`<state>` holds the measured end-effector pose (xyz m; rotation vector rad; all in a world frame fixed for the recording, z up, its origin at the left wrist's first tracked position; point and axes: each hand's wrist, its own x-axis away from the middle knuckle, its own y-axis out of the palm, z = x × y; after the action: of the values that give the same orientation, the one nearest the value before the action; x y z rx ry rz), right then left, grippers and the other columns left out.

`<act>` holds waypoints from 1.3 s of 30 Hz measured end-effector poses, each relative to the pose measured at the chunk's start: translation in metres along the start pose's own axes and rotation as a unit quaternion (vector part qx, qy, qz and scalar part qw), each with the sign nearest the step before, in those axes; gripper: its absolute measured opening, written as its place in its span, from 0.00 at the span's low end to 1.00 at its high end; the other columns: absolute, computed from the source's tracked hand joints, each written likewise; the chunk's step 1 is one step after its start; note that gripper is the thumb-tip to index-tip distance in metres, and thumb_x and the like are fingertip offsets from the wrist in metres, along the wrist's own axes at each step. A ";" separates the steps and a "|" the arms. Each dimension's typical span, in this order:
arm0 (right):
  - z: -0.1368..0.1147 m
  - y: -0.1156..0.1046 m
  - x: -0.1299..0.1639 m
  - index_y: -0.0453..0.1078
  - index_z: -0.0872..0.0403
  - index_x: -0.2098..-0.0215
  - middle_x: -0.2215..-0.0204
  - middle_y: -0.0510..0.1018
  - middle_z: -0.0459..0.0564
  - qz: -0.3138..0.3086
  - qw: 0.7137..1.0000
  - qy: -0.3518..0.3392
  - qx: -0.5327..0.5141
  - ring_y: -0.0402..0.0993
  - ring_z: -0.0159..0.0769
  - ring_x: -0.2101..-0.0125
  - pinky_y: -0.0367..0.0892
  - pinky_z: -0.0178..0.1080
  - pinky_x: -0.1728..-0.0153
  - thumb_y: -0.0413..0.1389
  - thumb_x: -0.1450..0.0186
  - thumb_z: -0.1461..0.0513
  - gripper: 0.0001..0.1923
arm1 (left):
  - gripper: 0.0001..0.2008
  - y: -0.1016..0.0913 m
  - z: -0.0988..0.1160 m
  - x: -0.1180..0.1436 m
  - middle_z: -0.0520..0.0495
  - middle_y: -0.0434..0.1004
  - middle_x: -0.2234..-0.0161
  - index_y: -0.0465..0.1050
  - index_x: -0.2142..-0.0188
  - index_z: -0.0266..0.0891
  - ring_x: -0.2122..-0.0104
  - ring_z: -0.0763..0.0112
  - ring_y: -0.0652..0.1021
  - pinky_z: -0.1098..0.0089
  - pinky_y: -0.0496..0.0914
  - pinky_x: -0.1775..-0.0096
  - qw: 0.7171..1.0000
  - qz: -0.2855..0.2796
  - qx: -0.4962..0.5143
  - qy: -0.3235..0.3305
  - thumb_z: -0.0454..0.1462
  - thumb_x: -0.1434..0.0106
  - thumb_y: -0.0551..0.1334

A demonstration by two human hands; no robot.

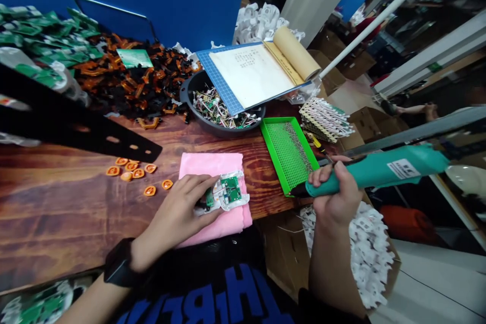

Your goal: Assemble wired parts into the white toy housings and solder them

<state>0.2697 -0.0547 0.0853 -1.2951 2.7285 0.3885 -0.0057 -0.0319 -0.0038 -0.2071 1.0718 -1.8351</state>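
Observation:
My left hand (186, 200) grips a white plastic housing (217, 193) with a green circuit board (232, 190) in it. The housing rests on a folded pink cloth (197, 164). In my right hand (339, 195) is an electric screwdriver (379, 169) in a teal wrapping with a white label. Its black front end points down-left at the near corner of a green perforated tray (279, 149). Small screws (298, 144) lie along the tray's right side. The screwdriver's very tip is hard to make out.
Orange buttons (138, 173) lie left of the cloth. Behind are piled orange-black parts (114, 83), green boards (45, 30) and a black bowl (218, 129) of wired connectors under a blue clipboard (228, 96). A black perforated bar (94, 124) juts in from the left.

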 end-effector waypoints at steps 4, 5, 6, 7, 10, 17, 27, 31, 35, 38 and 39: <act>0.004 0.000 -0.008 0.64 0.53 0.66 0.86 0.64 0.36 0.074 0.995 -0.068 -0.012 0.61 0.28 0.86 0.62 0.35 0.80 0.59 0.43 0.57 0.11 | 0.25 0.004 0.001 -0.001 0.41 0.76 0.53 0.67 0.45 0.41 0.56 0.57 0.75 0.58 0.70 0.54 1.000 0.008 -0.005 -0.005 0.46 0.40 0.63; 0.007 0.001 -0.011 0.65 0.53 0.66 0.86 0.64 0.36 0.089 0.993 -0.078 -0.008 0.62 0.28 0.86 0.62 0.35 0.80 0.59 0.43 0.57 0.11 | 0.25 0.004 0.001 -0.001 0.41 0.76 0.53 0.67 0.46 0.41 0.56 0.57 0.76 0.58 0.70 0.54 1.000 0.009 -0.005 -0.005 0.46 0.40 0.63; 0.010 0.002 -0.013 0.65 0.54 0.66 0.86 0.64 0.36 0.096 0.992 -0.078 -0.004 0.62 0.28 0.86 0.62 0.35 0.80 0.60 0.43 0.57 0.12 | 0.25 0.004 0.001 -0.001 0.41 0.76 0.53 0.67 0.46 0.41 0.56 0.57 0.76 0.58 0.70 0.54 1.000 0.010 -0.005 -0.006 0.46 0.41 0.63; 0.014 0.003 -0.014 0.65 0.54 0.66 0.86 0.63 0.36 0.097 0.993 -0.070 -0.002 0.62 0.28 0.86 0.62 0.34 0.80 0.61 0.43 0.57 0.12 | 0.25 0.004 0.001 -0.001 0.41 0.76 0.53 0.67 0.46 0.41 0.56 0.57 0.76 0.58 0.71 0.54 1.000 0.010 -0.004 -0.007 0.46 0.41 0.63; 0.020 0.005 -0.013 0.66 0.54 0.66 0.86 0.64 0.36 0.065 0.997 -0.040 0.000 0.61 0.27 0.86 0.62 0.34 0.81 0.62 0.44 0.57 0.12 | 0.25 0.004 0.000 0.001 0.42 0.76 0.53 0.67 0.45 0.42 0.55 0.57 0.76 0.58 0.71 0.54 1.000 0.009 -0.004 -0.014 0.46 0.41 0.63; 0.010 -0.010 0.001 0.66 0.54 0.65 0.86 0.66 0.38 -0.033 0.999 0.014 0.002 0.62 0.28 0.86 0.61 0.34 0.81 0.59 0.42 0.58 0.10 | 0.25 0.004 -0.001 0.000 0.41 0.76 0.54 0.68 0.46 0.40 0.55 0.57 0.75 0.59 0.71 0.54 1.000 0.011 -0.012 -0.006 0.46 0.41 0.64; 0.015 -0.008 -0.034 0.65 0.54 0.66 0.88 0.64 0.36 0.034 0.997 -0.059 -0.043 0.60 0.27 0.87 0.60 0.33 0.83 0.59 0.43 0.56 0.12 | 0.24 0.006 0.001 -0.007 0.42 0.75 0.53 0.67 0.46 0.41 0.55 0.58 0.75 0.60 0.71 0.53 1.000 0.006 -0.013 -0.013 0.47 0.39 0.62; 0.035 0.001 -0.085 0.63 0.53 0.69 0.89 0.62 0.34 0.113 0.985 -0.121 -0.058 0.58 0.27 0.89 0.59 0.32 0.85 0.60 0.46 0.56 0.13 | 0.25 0.009 -0.001 -0.012 0.41 0.73 0.52 0.66 0.46 0.39 0.53 0.58 0.74 0.59 0.70 0.53 1.000 0.018 -0.003 -0.014 0.47 0.39 0.63; 0.052 0.009 -0.115 0.63 0.53 0.70 0.89 0.62 0.34 0.111 0.984 -0.123 -0.058 0.59 0.26 0.89 0.58 0.31 0.86 0.60 0.46 0.55 0.13 | 0.24 0.011 -0.003 -0.012 0.41 0.71 0.52 0.66 0.46 0.39 0.54 0.58 0.73 0.60 0.70 0.53 1.000 0.025 -0.009 -0.007 0.45 0.40 0.64; 0.061 0.013 -0.120 0.63 0.53 0.70 0.89 0.62 0.34 0.091 0.988 -0.111 -0.055 0.59 0.26 0.88 0.59 0.31 0.86 0.60 0.47 0.55 0.13 | 0.24 0.012 -0.003 -0.011 0.42 0.71 0.54 0.66 0.46 0.40 0.55 0.59 0.73 0.61 0.70 0.54 1.000 0.026 -0.016 -0.002 0.45 0.39 0.64; 0.064 0.014 -0.121 0.63 0.53 0.70 0.88 0.62 0.34 0.088 0.989 -0.106 -0.053 0.59 0.26 0.88 0.59 0.32 0.86 0.60 0.47 0.55 0.13 | 0.24 0.012 -0.003 -0.011 0.42 0.71 0.54 0.65 0.45 0.40 0.55 0.59 0.73 0.61 0.70 0.54 1.000 0.026 -0.017 -0.002 0.44 0.39 0.64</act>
<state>0.3343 0.0614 0.0499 -0.9719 2.6774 0.6556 0.0059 -0.0226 -0.0111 -0.2015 1.0972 -1.7703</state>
